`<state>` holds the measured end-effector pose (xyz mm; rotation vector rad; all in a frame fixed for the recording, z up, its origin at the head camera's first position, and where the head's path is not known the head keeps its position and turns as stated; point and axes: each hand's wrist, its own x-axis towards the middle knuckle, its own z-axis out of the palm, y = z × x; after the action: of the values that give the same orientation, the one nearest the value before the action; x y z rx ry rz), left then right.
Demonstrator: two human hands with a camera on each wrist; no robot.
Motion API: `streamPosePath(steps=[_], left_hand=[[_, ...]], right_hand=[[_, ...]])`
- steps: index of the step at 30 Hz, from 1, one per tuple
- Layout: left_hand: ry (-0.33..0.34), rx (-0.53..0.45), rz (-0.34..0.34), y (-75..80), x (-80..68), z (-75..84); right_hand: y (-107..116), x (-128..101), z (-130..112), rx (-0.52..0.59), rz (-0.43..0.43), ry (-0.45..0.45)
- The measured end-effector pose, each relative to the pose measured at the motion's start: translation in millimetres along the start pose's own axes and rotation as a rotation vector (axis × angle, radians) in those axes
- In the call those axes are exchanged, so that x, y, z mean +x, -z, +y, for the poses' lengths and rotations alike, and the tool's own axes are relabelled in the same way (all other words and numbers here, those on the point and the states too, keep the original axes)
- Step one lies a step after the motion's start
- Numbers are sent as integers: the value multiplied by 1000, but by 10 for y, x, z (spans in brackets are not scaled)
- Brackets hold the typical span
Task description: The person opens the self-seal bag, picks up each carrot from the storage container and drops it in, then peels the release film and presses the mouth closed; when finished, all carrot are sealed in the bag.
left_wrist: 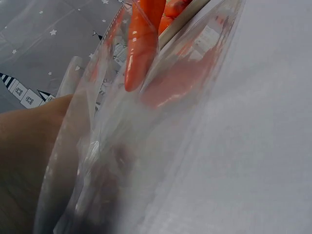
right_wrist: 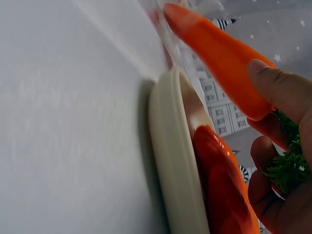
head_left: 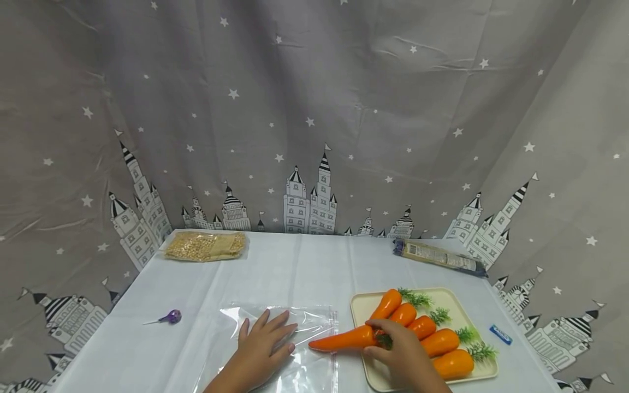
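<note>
My right hand (head_left: 405, 352) grips a carrot (head_left: 344, 339) by its thick end, thumb on one side, its green leafy top (right_wrist: 290, 165) tucked in the palm. The carrot's tip points left, over the right edge of a clear plastic bag (head_left: 309, 374). In the left wrist view the bag's mouth stands parted, with the carrot's tip (left_wrist: 136, 73) at it. On the bag lies my left hand (head_left: 260, 349), its fingers spread; through the film they look blurred in the left wrist view. Several more carrots (head_left: 439, 343) lie side by side on a cream tray (head_left: 361, 305) under the right hand.
A purple-wrapped lollipop (head_left: 173, 316) lies on the white-covered table (head_left: 295, 273) at left. Far left is a bag of beige grains or beans (head_left: 196, 246); far right, a long dark-ended packet (head_left: 439, 257). A small blue packet (head_left: 500, 334) sits right of the tray.
</note>
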<state>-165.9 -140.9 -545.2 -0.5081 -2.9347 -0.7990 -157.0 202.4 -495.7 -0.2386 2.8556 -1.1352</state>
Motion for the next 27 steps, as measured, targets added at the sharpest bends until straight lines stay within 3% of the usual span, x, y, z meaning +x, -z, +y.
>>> streamPosePath(steps=[14, 20, 27], left_hand=[[-24, -26, 1, 28, -19, 24], [-40, -38, -4, 28, -23, 17], [-60, -43, -4, 21, -23, 3]], right_hand=[[-154, 92, -155, -29, -61, 98], [-224, 128, -236, 34, -122, 49], [-309, 163, -314, 35, -145, 60]])
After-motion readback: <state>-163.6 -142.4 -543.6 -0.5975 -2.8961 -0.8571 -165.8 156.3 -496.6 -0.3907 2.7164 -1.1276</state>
